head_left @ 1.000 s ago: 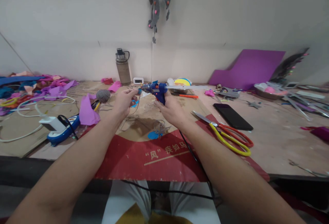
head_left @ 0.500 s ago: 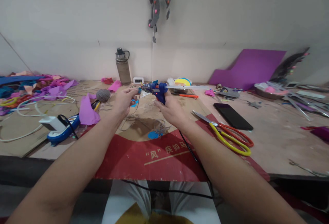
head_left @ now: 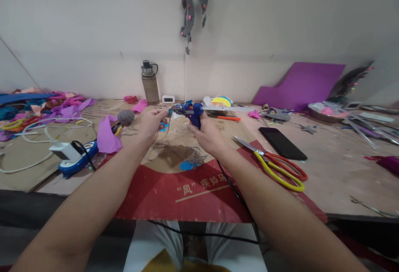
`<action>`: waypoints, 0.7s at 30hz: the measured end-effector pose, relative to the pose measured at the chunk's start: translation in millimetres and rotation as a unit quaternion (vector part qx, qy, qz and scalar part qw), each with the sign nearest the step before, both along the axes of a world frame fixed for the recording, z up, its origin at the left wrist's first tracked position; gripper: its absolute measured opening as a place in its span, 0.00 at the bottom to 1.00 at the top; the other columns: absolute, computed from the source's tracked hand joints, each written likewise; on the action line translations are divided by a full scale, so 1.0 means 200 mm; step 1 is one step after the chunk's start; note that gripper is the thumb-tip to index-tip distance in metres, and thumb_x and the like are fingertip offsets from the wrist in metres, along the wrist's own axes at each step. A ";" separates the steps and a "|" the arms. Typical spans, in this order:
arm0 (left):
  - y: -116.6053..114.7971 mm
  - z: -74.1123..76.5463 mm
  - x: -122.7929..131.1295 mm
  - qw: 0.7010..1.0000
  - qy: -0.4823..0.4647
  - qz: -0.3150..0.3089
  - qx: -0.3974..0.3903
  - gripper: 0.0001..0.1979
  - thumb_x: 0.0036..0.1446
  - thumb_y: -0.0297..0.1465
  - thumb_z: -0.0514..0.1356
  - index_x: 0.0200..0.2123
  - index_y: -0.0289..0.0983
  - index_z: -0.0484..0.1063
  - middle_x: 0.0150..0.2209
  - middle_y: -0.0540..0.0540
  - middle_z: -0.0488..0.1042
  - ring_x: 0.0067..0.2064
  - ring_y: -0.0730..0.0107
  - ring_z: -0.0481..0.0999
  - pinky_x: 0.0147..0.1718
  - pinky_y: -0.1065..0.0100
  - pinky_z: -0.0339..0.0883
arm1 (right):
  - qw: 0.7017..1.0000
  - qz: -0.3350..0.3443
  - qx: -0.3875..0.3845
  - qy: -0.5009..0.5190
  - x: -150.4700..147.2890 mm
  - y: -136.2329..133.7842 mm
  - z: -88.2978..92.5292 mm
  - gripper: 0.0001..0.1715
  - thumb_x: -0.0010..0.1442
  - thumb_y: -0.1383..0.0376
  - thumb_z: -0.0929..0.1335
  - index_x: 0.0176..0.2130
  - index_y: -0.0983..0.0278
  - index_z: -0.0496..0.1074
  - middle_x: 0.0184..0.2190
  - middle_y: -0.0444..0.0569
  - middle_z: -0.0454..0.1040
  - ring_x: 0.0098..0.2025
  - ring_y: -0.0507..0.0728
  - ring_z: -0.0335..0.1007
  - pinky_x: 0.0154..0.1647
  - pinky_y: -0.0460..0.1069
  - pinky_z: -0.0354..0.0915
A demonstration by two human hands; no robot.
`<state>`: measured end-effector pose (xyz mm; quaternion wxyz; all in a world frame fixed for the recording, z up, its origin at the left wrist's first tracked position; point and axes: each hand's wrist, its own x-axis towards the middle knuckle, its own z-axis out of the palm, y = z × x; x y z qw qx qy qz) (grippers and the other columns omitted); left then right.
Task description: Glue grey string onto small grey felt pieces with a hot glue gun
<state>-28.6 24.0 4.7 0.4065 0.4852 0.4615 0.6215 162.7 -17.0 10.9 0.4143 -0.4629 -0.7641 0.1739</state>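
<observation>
My right hand (head_left: pixel 204 134) is wrapped round the handle of a blue hot glue gun (head_left: pixel 195 113), whose clear glue stick (head_left: pixel 229 108) sticks out of the back. The gun's nozzle points left. Opposite it, my left hand (head_left: pixel 155 124) pinches a small blue piece (head_left: pixel 170 113) with grey yarn (head_left: pixel 168 129) hanging from it, close to the nozzle. Whether nozzle and piece touch I cannot tell. Below, on the cardboard (head_left: pixel 149 197), lie a blue cutout (head_left: pixel 188 165) and a loose tangle of grey yarn (head_left: pixel 195 155).
Scissors (head_left: pixel 271 164) and a black phone (head_left: pixel 282 143) lie to the right. Leftward are a yarn ball (head_left: pixel 126 117), purple felt (head_left: pixel 108 135) and a blue power strip (head_left: pixel 77 161). A bottle (head_left: pixel 150 85) stands at the wall. The gun's black cord (head_left: pixel 232 184) runs under my right forearm.
Both hands hold nearly the same place, the blue piece still by the glue gun's nozzle. The whole view has shifted slightly, with things appearing a little lower.
</observation>
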 end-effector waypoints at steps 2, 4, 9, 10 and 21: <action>0.00 0.00 0.00 1.000 -0.003 0.004 0.001 0.06 0.45 0.30 0.65 0.24 0.34 0.71 0.24 0.49 0.68 0.20 0.82 0.63 0.14 0.79 0.52 | 1.000 -0.002 0.000 0.003 0.00 0.00 0.00 0.23 0.58 0.63 0.63 0.53 0.64 0.64 0.41 0.56 0.74 0.42 0.61 0.71 0.43 0.53 0.64; -0.01 0.01 0.00 1.000 -0.009 0.008 -0.001 0.06 0.45 0.30 0.65 0.24 0.34 0.71 0.24 0.49 0.69 0.20 0.82 0.63 0.14 0.79 0.51 | 1.000 -0.002 -0.002 0.003 0.00 0.00 0.00 0.23 0.58 0.62 0.63 0.53 0.65 0.64 0.41 0.56 0.74 0.41 0.61 0.71 0.42 0.53 0.64; -0.02 0.03 0.00 1.000 -0.021 0.010 -0.008 0.08 0.42 0.31 0.66 0.25 0.34 0.69 0.22 0.52 0.66 0.20 0.82 0.63 0.13 0.80 0.50 | 1.000 0.000 0.015 0.005 0.00 0.01 -0.02 0.23 0.58 0.62 0.63 0.52 0.66 0.64 0.41 0.56 0.74 0.40 0.61 0.71 0.42 0.55 0.64; -0.02 0.03 0.00 1.000 -0.021 0.009 -0.011 0.09 0.42 0.31 0.66 0.25 0.34 0.69 0.22 0.52 0.66 0.19 0.82 0.63 0.13 0.80 0.49 | 1.000 -0.001 0.020 0.004 0.00 0.01 -0.02 0.22 0.58 0.62 0.63 0.52 0.66 0.64 0.41 0.56 0.74 0.40 0.62 0.71 0.42 0.55 0.64; 0.01 0.01 -0.01 1.000 -0.005 -0.005 -0.012 0.09 0.42 0.32 0.65 0.25 0.34 0.69 0.22 0.52 0.66 0.20 0.81 0.63 0.13 0.79 0.49 | 1.000 0.000 0.018 0.005 0.00 0.01 -0.02 0.18 0.57 0.63 0.64 0.48 0.64 0.65 0.37 0.55 0.74 0.36 0.60 0.70 0.39 0.54 0.64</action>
